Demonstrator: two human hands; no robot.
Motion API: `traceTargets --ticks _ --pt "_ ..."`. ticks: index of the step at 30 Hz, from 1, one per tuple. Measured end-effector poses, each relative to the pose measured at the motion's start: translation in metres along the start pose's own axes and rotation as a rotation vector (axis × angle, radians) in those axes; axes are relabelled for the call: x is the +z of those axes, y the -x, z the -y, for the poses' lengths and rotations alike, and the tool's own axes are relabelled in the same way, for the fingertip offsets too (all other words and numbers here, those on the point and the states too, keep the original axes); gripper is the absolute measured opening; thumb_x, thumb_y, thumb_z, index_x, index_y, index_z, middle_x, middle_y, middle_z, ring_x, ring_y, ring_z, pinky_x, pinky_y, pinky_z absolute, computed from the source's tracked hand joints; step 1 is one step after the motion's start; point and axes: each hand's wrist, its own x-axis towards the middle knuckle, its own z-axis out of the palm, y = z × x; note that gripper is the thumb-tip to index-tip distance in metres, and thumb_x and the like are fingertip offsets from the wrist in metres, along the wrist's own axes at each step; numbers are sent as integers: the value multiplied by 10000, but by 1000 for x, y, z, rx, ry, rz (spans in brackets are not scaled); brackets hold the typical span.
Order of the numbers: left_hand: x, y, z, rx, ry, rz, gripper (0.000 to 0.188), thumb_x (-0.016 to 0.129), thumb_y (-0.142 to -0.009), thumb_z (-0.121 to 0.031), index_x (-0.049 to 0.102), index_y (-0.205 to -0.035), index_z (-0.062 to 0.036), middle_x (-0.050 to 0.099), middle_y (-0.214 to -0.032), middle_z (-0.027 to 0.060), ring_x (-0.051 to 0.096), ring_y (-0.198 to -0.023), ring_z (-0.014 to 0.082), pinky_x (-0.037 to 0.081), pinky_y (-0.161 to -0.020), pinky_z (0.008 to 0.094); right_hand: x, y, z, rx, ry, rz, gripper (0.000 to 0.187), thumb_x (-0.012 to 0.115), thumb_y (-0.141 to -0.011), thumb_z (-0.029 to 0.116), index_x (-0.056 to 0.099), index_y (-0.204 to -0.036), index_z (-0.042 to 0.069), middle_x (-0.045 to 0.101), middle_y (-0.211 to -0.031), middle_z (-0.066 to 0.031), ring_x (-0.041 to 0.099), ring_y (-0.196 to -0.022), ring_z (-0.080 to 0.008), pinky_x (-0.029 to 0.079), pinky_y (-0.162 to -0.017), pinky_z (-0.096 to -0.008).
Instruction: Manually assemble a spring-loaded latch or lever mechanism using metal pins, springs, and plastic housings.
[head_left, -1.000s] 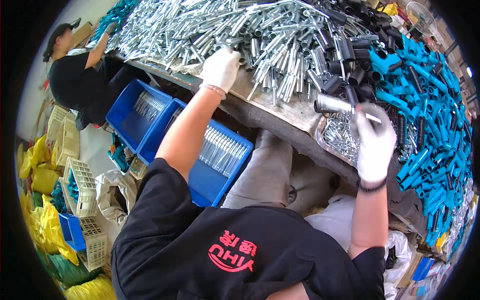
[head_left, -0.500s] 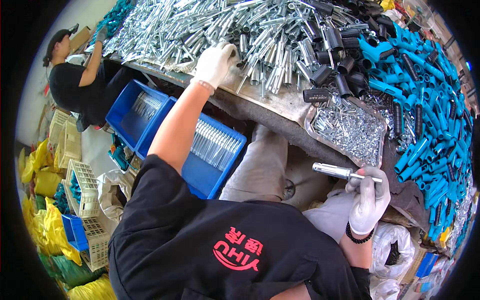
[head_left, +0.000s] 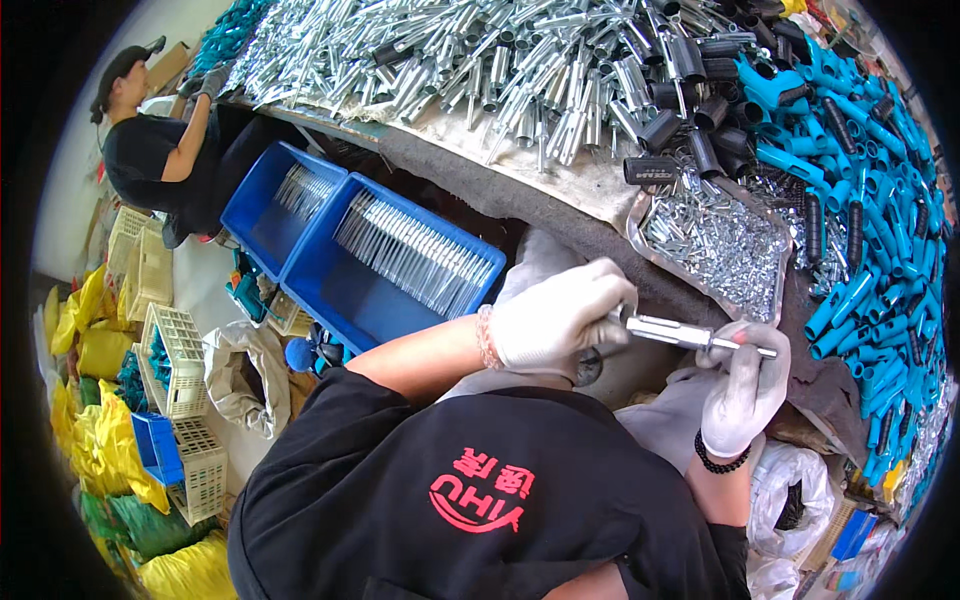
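Note:
A silver slotted metal tube with a thin rod lies nearly level above my lap. My right hand, in a white glove, is closed around its rod end, and the rod tip sticks out past the fingers to the right. My left hand, also gloved in white, has its fingers pinched together at the tube's left end. Whatever small thing those fingers may hold is hidden. Beyond my hands, a tray of small metal pins rests on the bench edge.
Silver metal tubes and rods are heaped on the bench, beside black sleeves and turquoise plastic parts. Two blue bins with rows of silver rods stand at left. A co-worker sits far left near crates and yellow bags.
My left hand has come from the metal heap, down and right, to the tube's left end. My right hand still grips the tube, only slightly shifted.

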Motion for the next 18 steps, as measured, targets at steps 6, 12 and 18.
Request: traceTargets --ticks 6,12,18 --pt "29 22 0 -159 250 351 374 741 -857 -221 582 -1130 -21 582 -1005 177 600 -936 367 489 -801 412 -6 33 -16 70 301 308 45 571 -949 -11 581 -988 9 645 -863 -130 644 -718 -197 517 -675 -300" --pt "60 20 20 -36 -52 249 360 781 -735 -230 682 -1019 -32 617 -975 130 602 -955 359 484 -838 484 -17 40 -39 -85 868 484 97 627 -883 146 597 -876 55 611 -800 -149 584 -733 -361 470 -649 -481" --pt "66 12 16 -283 66 199 258 768 -787 -129 640 -988 -28 596 -965 141 601 -967 319 497 -850 394 -32 37 -63 19 866 466 428 540 -987 424 616 -769 63 604 -667 -166 623 -643 -383 483 -591 -444"
